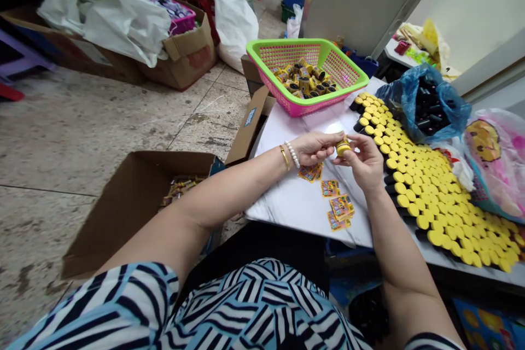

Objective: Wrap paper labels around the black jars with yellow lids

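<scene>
While both hands work above the marble-patterned table (295, 210), a cardboard box (135, 213) stands on the floor at nine o'clock, with small yellow packets (180, 188) heaped inside. A green-and-pink plastic basket (262, 49) of similar yellow pieces sits at twelve o'clock. At one o'clock, the left hand (315, 147) and right hand (363, 161) pinch a small yellow-capped bottle (343, 146) between their fingertips, and printed yellow labels (338, 205) lie just below. A light, steady pinch looks best for something this small. Rows of yellow caps (426, 191) fill the tabletop at two o'clock, beside a blue plastic bag (426, 104).
</scene>
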